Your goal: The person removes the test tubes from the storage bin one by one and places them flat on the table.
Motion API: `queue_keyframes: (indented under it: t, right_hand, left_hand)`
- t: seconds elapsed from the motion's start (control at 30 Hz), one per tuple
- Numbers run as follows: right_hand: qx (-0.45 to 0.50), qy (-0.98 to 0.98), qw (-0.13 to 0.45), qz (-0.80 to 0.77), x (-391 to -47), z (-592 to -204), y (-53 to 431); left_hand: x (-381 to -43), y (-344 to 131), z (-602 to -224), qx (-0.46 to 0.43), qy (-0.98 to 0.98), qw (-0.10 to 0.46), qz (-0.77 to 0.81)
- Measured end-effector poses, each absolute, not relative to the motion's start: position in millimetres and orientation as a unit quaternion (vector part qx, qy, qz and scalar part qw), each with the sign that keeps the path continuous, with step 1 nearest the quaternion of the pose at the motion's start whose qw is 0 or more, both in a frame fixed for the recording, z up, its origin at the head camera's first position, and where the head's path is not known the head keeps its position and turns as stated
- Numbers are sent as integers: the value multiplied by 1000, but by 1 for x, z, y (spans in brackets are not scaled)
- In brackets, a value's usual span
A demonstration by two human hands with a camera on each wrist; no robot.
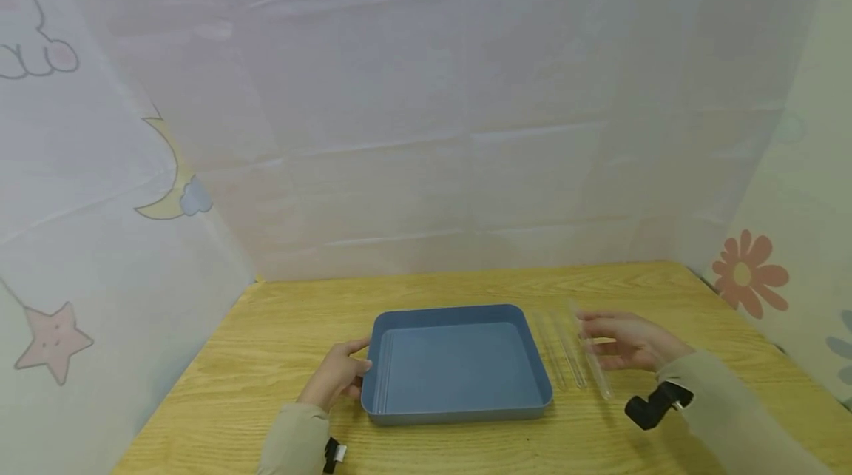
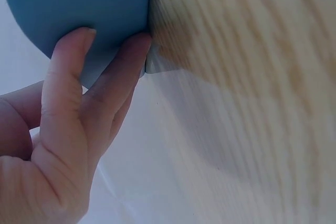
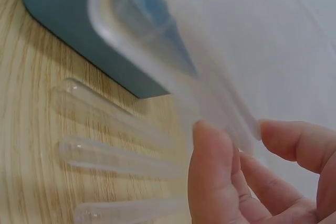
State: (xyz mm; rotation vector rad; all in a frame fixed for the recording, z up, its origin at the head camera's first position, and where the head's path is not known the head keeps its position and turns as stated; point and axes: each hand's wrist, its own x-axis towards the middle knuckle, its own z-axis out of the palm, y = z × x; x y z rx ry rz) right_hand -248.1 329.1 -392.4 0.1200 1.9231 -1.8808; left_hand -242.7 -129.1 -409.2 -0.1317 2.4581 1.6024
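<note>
My right hand (image 1: pixel 626 342) pinches a clear test tube (image 1: pixel 594 360) between thumb and fingers, tilted over the table right of the blue tray (image 1: pixel 459 416). Blurred and close in the right wrist view is the held tube (image 3: pixel 131 51), its rounded end toward the tray. Below it, three more clear tubes (image 3: pixel 115 158) lie roughly side by side on the wood. At the tray's left side, my left hand (image 1: pixel 337 371) touches the outer wall with fairly straight fingers (image 2: pixel 68 72). Along the inside left edge of the tray run thin clear tube-like shapes (image 1: pixel 384 375), hard to count.
The wooden table (image 1: pixel 279 327) reaches back to a pale cloth wall (image 1: pixel 426 127). Printed cloth panels stand at both sides, with a moon (image 1: pixel 169 172) on the left and a flower (image 1: pixel 748 274) on the right. Black straps sit on both wrists.
</note>
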Motion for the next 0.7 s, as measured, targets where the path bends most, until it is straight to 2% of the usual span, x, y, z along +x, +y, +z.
queue_keyframes:
  t: [0.7]
  right_hand:
    - [69,675,223,-700,-254,-407,362]
  left_hand:
    - [-243,-129,-410,-44,826,104,552]
